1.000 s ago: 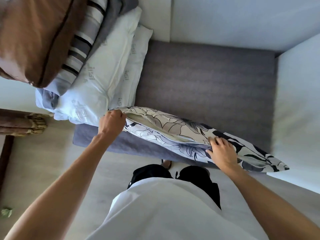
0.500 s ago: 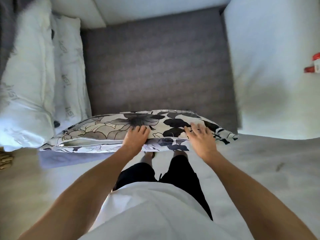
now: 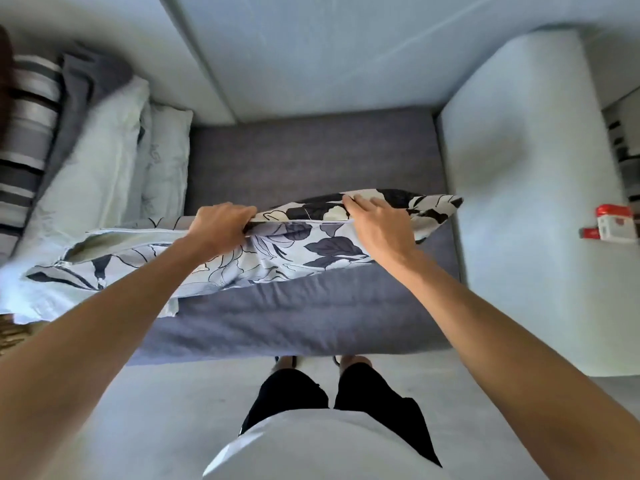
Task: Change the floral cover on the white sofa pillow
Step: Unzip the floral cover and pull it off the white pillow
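Floral cover [image 3: 298,247] gripped at its top edge by left hand [image 3: 218,226]; right hand [image 3: 377,223] laid flat on it; no writing legible.

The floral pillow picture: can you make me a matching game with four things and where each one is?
Things:
1. floral pillow
2. red and white box
3. striped cushion
4. left hand

Places:
A. far left of the picture, up at the edge
B. lying along the front of the grey sofa seat
C. on the pale sofa arm at the right
D. gripping the pillow's top edge near its middle

Pairs: 1-B, 2-C, 3-A, 4-D
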